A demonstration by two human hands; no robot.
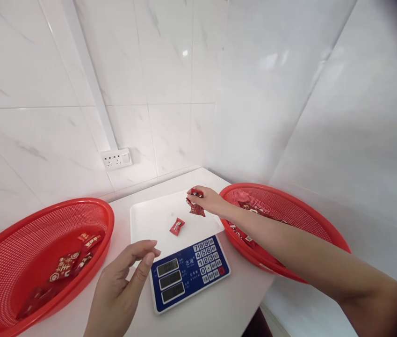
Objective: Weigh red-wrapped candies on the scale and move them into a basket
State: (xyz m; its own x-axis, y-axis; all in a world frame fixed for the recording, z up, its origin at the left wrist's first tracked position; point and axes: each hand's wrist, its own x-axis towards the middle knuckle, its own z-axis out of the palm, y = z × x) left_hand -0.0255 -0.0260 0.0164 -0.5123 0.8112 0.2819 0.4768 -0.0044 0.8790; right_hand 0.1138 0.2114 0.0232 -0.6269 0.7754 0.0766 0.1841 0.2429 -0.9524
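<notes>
Over the far right part of the white weighing tray (152, 213), my right hand (207, 199) is closed around a few small red snack packets (197, 209). One more red packet (177, 226) lies by itself on the tray. My left hand (121, 276) hovers at the near left corner of the digital scale (191, 274), fingers bent and thumb apart from the index finger, with nothing visible between them. The scale's blue panel has three small displays on the left and a keypad on the right; the display digits are too faint to read.
A red plastic basket (109, 220) with several red packets (91, 239) stands on the left. To the right, another red basket (328, 234) holds more packets (245, 236), partly behind my forearm. Tiled walls meet behind the white table (226, 304); a socket (117, 159) is on the wall.
</notes>
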